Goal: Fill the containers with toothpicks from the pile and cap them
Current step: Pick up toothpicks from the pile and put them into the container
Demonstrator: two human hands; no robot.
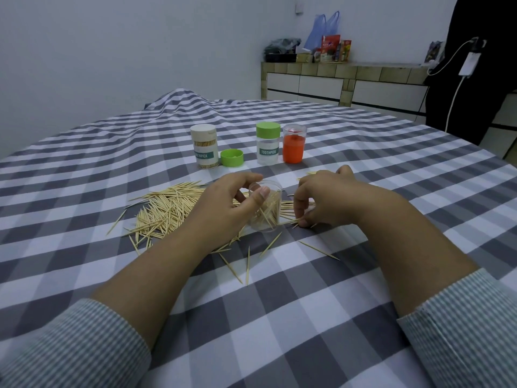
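Midway through filling, the left hand point(232, 203) grips the clear container point(265, 208) tilted beside the toothpick pile point(167, 208); the right hand point(316, 200) fingers pinch toothpicks on the worktop, apparently needing lifting into its mouth next.

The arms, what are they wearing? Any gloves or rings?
Both arms wear sleeves with thin grey and white stripes, pushed up so the forearms are bare. The left hand and right hand are bare too: no gloves, and no rings or watch that I can see.
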